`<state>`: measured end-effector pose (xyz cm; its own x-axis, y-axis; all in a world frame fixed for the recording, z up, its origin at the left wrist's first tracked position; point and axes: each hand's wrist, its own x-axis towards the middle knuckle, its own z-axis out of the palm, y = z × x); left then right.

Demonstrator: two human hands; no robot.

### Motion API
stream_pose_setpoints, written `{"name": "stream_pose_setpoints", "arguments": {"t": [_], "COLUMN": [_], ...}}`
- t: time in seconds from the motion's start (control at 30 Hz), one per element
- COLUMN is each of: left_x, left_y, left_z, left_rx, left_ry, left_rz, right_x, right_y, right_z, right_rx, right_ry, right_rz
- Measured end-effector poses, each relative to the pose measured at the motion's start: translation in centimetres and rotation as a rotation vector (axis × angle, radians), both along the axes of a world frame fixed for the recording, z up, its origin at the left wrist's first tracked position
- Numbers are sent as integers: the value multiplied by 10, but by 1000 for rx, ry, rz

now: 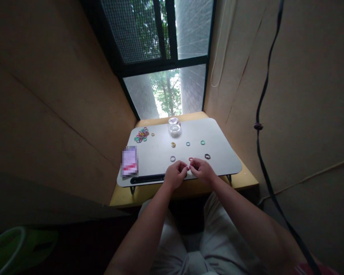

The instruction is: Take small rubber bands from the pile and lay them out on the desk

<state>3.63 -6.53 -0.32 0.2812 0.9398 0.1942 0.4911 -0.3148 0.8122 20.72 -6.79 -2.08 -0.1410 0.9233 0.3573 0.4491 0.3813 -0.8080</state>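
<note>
My left hand (176, 174) and my right hand (202, 170) meet over the near edge of the white folding table (160, 152). Between their pinched fingertips is a small pink hair tie (188, 168), mostly covered by the fingers. Just beyond the fingers lies a red hair tie (190, 159), partly hidden. To its left is a lilac hair tie (172, 159), and to its right a black one (207, 156). A farther row has a yellow hair tie (173, 145), a blue one (188, 144) and a green one (203, 142).
A pile of mixed hair ties (141, 135) lies far left, with a single tan hair tie (153, 134) beside it. A clear round container (174, 130) stands at the back. A blurred purple packet (130, 161) lies left. A dark slot (147, 178) runs along the front edge.
</note>
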Motion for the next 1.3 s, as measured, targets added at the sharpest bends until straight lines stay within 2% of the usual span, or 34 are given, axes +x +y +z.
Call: {"name": "stream_pose_setpoints", "arguments": {"t": [0.53, 0.77, 1.3], "left_x": [-1, 1, 0], "left_y": [1, 1, 0], "left_z": [-5, -2, 0], "left_rx": [15, -16, -9], "left_ry": [34, 97, 99], "left_rz": [14, 14, -14], "right_x": [0, -1, -1], "right_y": [-1, -1, -1], "right_z": [4, 3, 5], "right_rx": [-4, 18, 16], "right_ry": [-30, -35, -42], "right_rz": [8, 11, 21]}}
